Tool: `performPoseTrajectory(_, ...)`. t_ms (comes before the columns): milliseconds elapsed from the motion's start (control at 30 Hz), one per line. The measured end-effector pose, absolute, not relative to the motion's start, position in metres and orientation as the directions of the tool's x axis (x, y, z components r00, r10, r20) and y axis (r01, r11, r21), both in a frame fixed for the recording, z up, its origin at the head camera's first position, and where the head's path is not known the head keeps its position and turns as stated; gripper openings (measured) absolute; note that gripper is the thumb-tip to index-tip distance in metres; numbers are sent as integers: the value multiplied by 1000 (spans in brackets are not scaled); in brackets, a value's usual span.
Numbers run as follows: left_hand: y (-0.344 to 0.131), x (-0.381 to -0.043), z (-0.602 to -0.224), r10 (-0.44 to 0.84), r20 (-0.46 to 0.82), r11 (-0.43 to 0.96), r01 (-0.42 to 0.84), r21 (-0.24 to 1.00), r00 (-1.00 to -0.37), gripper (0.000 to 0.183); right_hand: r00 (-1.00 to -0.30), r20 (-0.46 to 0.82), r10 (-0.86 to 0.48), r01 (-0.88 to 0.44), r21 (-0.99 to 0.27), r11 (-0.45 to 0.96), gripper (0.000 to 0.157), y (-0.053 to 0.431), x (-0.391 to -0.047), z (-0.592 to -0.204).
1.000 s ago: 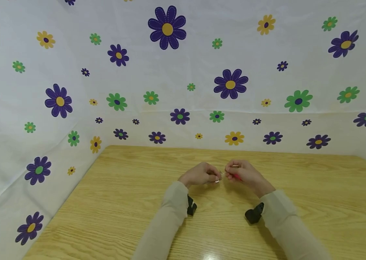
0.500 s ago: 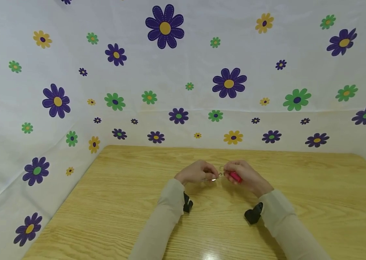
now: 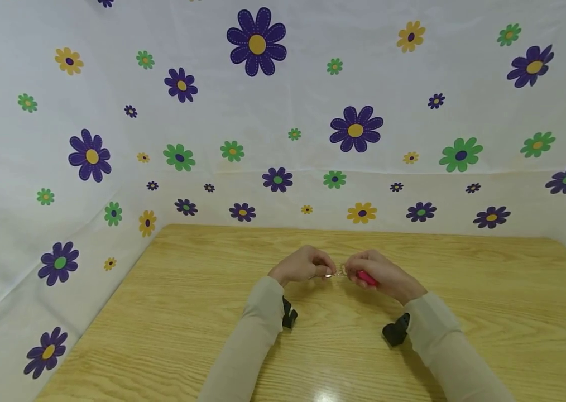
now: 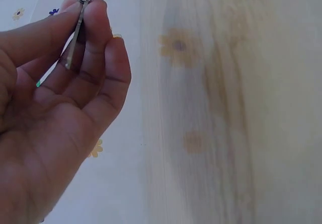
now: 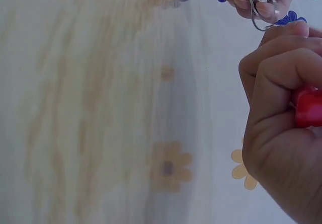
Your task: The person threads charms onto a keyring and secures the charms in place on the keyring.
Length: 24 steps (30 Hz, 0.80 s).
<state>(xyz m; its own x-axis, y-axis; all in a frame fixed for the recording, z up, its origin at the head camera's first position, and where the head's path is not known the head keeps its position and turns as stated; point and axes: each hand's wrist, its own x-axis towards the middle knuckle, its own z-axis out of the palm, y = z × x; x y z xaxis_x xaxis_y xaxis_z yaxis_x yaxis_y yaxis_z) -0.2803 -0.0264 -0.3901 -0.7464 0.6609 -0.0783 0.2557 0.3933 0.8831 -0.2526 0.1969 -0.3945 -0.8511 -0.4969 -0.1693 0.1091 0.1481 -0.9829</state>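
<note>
My left hand (image 3: 303, 264) pinches a thin flat metal key (image 4: 75, 39) between thumb and fingers; it shows edge-on in the left wrist view. Wire loops of a metal key ring (image 5: 255, 22) bridge the small gap between my hands in the head view. My right hand (image 3: 382, 277) holds the ring's other side at its fingertips. Tucked in that hand's curled fingers is a glossy red-pink fob (image 5: 309, 108), largely covered by the palm. Whether the key is threaded on the ring cannot be made out.
Both hands work just above a wood-grain table (image 3: 202, 324). A white cloth with printed flowers (image 3: 283, 111) hangs behind the table and along its left side. Black wrist mounts (image 3: 396, 330) sit under the cuffs.
My left hand has shifted slightly left, and the hands stand a little further apart. More of the ring and the red-pink fob shows now than a second ago.
</note>
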Motion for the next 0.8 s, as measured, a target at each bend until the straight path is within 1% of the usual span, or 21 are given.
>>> performPoseTrajectory(133,-28,-281,-388,667,-67,385,266,884,-742,15,-850,-157,-503,59,-977,205,33,198,-251,-393)
performPoseTrajectory(233,-30,-281,-388,663,-61,387,273,881,-746,15,-860,-142,-489,25,-971,237,26,200,-251,-393)
performPoseTrajectory(333,-30,-280,-390,664,-54,390,284,876,-746,15,-879,-136,-457,32,-973,228,18,199,-250,-394)
performPoseTrajectory(433,-27,-279,-393,674,-43,389,304,869,-738,15,-895,-129,-428,56,-982,178,14,197,-250,-394)
performPoseTrajectory(600,-21,-277,-398,680,-42,384,307,871,-732,14,-906,-91,-412,69,-995,69,13,193,-252,-396)
performPoseTrajectory(700,-18,-276,-400,673,-50,377,285,881,-738,14,-906,-59,-418,60,-998,12,14,191,-253,-399)
performPoseTrajectory(800,-15,-275,-400,661,-65,364,244,899,-747,15,-898,-18,-440,45,-998,-52,18,191,-254,-403)
